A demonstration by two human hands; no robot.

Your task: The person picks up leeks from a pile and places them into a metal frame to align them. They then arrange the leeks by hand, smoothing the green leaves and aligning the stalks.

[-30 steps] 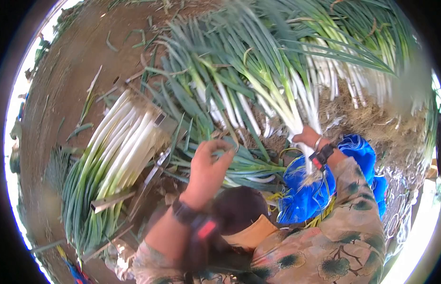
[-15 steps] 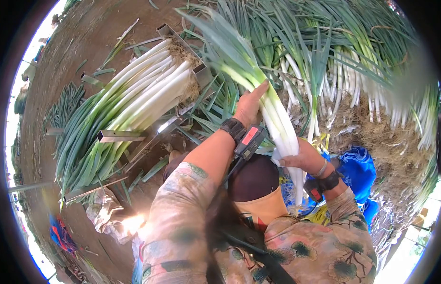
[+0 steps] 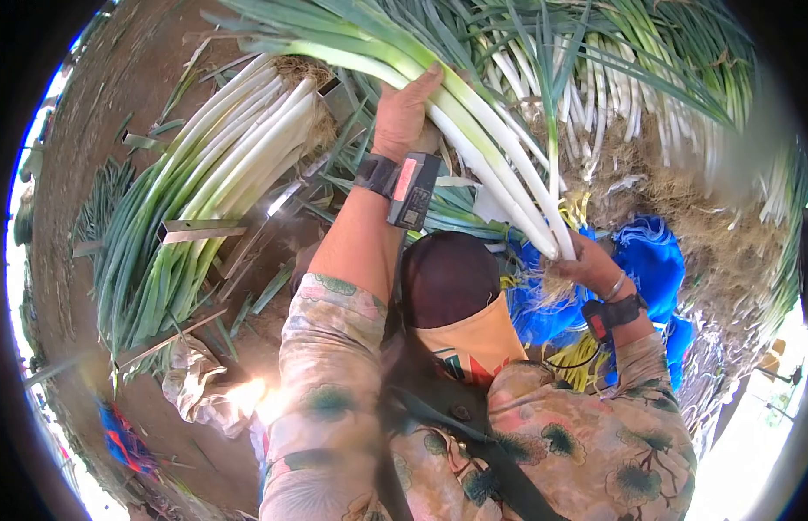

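Observation:
Several long green onions [image 3: 491, 161] stretch across the front of me, white stalks toward the lower right and leaves toward the upper left. My left hand [image 3: 406, 113] is wrapped round them where white turns to green. At the root end, my right hand [image 3: 584, 265] closes on the stalk bottoms, and stringy roots [image 3: 556, 288] hang just below it. To the left, a stacked bundle of green onions [image 3: 226, 156] lies in a metal frame [image 3: 200, 229], its roots toward the upper right.
A large pile of green onions [image 3: 612, 95] with tangled roots fills the upper right. Blue plastic cloth [image 3: 647, 260] and yellow strings [image 3: 578, 360] lie by my right forearm. Crumpled plastic [image 3: 196, 382] sits on the dirt ground [image 3: 83, 321] at lower left.
My left hand has moved up and left with the green onions, which now slant more. My right hand has slid down to their root ends and moved slightly right.

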